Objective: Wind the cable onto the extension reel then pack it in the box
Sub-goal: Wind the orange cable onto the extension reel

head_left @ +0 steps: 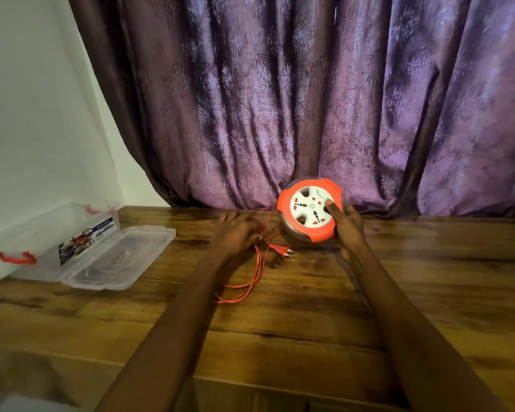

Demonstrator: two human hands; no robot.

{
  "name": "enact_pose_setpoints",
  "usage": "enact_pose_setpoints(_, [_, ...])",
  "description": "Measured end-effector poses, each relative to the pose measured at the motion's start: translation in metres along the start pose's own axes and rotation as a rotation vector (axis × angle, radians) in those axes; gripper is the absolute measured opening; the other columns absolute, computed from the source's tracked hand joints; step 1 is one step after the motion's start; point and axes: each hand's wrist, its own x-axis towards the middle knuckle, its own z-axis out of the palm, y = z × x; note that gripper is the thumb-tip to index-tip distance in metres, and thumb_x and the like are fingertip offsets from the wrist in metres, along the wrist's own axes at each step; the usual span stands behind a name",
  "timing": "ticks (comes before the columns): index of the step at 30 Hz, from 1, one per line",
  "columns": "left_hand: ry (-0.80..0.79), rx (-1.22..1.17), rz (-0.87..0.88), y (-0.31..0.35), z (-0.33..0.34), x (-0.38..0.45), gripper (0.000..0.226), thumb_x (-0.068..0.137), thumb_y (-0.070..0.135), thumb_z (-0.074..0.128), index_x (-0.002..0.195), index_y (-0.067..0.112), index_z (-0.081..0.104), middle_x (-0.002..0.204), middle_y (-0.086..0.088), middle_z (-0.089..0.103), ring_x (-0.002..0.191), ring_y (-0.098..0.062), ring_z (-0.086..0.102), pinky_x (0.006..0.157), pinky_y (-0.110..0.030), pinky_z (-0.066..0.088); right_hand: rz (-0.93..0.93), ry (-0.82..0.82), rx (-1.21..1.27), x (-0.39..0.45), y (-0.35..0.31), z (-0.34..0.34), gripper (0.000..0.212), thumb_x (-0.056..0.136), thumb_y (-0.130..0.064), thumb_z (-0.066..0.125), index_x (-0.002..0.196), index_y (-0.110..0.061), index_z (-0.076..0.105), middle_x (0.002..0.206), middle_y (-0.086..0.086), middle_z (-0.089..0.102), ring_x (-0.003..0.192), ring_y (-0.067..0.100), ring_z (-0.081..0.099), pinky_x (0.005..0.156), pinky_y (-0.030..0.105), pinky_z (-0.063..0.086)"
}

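Most of the orange cable [252,281] lies loose left of the extension reel [309,214]; the clear box [81,248] waits open. Right hand [350,224] grips the reel, thumb on its face; left hand [235,230] loosely holds cable.

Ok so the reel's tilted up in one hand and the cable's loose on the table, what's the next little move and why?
Probably start turning the reel to draw the cable in. The right hand grips the reel with its thumb on the white face, the left hand is at the cable near the reel, and the cable lies in loose loops with the plug on the table.
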Motion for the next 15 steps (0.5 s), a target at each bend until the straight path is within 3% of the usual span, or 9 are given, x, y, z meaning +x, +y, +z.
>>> enact_pose_setpoints(2, [-0.037, 0.002, -0.015, 0.000, -0.002, 0.007, 0.030, 0.089, 0.049, 0.057, 0.115, 0.038, 0.069, 0.129, 0.004, 0.062, 0.119, -0.026, 0.054, 0.098, -0.038, 0.036, -0.007, -0.005, -0.002, -0.001, -0.001, 0.000, 0.036, 0.089, -0.014, 0.073, 0.122, 0.002, 0.066, 0.100, 0.009, 0.074, 0.076, 0.012, 0.071, 0.069, 0.029, 0.061])
enact_pose_setpoints(5, [0.030, 0.043, -0.071, -0.006, -0.003, 0.014, 0.028, 0.088, 0.047, 0.056, 0.106, 0.031, 0.071, 0.111, 0.000, 0.072, 0.106, -0.024, 0.064, 0.087, -0.035, 0.042, 0.002, 0.003, -0.006, -0.001, -0.001, -0.006, 0.038, 0.090, -0.013, 0.072, 0.124, 0.003, 0.065, 0.111, 0.017, 0.072, 0.089, 0.023, 0.069, 0.081, 0.039, 0.059])
enact_pose_setpoints(8, [0.066, 0.011, -0.174, -0.017, -0.001, 0.014, 0.033, 0.090, 0.048, 0.056, 0.108, 0.023, 0.066, 0.105, -0.009, 0.073, 0.100, -0.032, 0.067, 0.080, -0.036, 0.045, 0.012, 0.014, -0.015, 0.000, -0.001, -0.012, 0.038, 0.090, -0.014, 0.072, 0.124, 0.002, 0.065, 0.115, 0.021, 0.070, 0.087, 0.024, 0.069, 0.071, 0.032, 0.062])
enact_pose_setpoints(12, [0.221, -0.353, -0.458, -0.025, -0.001, 0.009, 0.026, 0.100, 0.028, 0.046, 0.114, 0.010, 0.058, 0.103, -0.027, 0.067, 0.097, -0.046, 0.064, 0.077, -0.047, 0.048, 0.022, 0.004, -0.015, 0.002, -0.001, -0.014, 0.039, 0.091, -0.014, 0.071, 0.126, 0.001, 0.064, 0.115, 0.020, 0.070, 0.083, 0.021, 0.068, 0.063, 0.025, 0.060])
enact_pose_setpoints(15, [0.411, -0.695, -0.735, -0.027, -0.007, 0.001, 0.028, 0.101, 0.021, 0.044, 0.109, 0.000, 0.059, 0.105, -0.027, 0.067, 0.098, -0.042, 0.063, 0.083, -0.047, 0.050, 0.029, 0.016, -0.012, 0.002, 0.002, -0.013, 0.037, 0.090, -0.015, 0.072, 0.124, 0.000, 0.066, 0.111, 0.017, 0.072, 0.079, 0.018, 0.070, 0.061, 0.025, 0.059])
